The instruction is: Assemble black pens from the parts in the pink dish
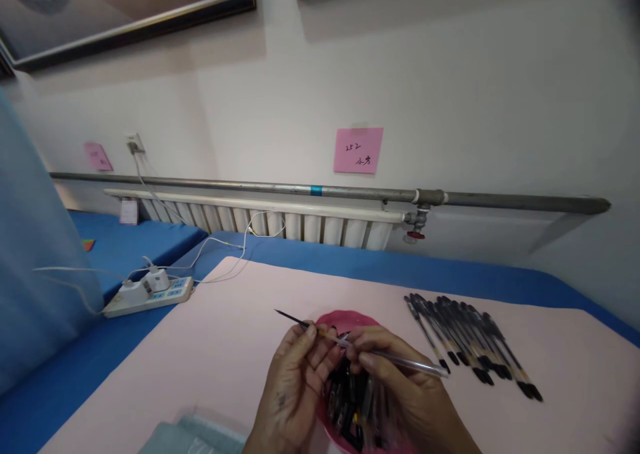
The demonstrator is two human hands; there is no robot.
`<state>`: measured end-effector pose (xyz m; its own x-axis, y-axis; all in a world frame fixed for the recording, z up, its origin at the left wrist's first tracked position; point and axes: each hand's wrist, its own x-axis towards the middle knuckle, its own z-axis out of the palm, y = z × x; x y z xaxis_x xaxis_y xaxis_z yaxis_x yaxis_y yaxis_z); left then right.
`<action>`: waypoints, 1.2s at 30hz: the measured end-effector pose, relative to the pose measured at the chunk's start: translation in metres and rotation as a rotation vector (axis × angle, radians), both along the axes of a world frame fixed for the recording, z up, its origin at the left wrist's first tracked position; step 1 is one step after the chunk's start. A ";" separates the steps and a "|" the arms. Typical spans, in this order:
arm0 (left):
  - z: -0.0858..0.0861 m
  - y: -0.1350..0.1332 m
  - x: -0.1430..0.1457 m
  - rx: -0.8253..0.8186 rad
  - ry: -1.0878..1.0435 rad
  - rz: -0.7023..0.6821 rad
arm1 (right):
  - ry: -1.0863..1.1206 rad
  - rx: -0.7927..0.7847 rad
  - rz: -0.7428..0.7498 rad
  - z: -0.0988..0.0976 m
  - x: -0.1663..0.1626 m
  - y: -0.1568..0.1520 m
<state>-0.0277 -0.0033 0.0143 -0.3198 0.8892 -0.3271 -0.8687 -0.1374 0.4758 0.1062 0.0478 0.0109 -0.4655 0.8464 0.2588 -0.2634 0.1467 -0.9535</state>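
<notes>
Above a pink bowl (350,319), my left hand (293,384) pinches a pen refill (289,317) with a dark front part and its tip pointing up and left. My right hand (407,381) grips a clear pen barrel (417,363) between thumb and fingers. Refill and barrel lie roughly in one line, and the refill's rear end appears to be at or inside the barrel's opening. Black pen parts (345,401) fill the bowl, partly hidden by my hands. To the right lies a row of capped pens (465,337) with clear barrels and black ends.
A pink sheet (210,334) covers the blue table (425,267). A power strip (165,299) with plugged chargers and white cables sits at the left. A folded grey-green cloth (193,435) lies at the front. Behind stand a radiator (295,227) and a pipe (280,188).
</notes>
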 end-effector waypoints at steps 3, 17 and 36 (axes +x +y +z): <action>0.000 0.000 0.001 -0.003 0.004 -0.001 | -0.010 0.025 -0.019 -0.002 0.001 0.000; -0.007 -0.002 0.011 0.059 -0.014 -0.119 | -0.258 0.358 -0.083 -0.002 0.000 0.000; 0.009 -0.002 -0.020 -0.073 0.118 0.032 | -0.109 0.066 0.141 0.008 0.005 -0.001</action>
<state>-0.0476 -0.0053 0.0234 -0.3878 0.8532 -0.3488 -0.8020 -0.1257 0.5840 0.1110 0.0469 0.0188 -0.6065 0.7538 0.2531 -0.1816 0.1786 -0.9670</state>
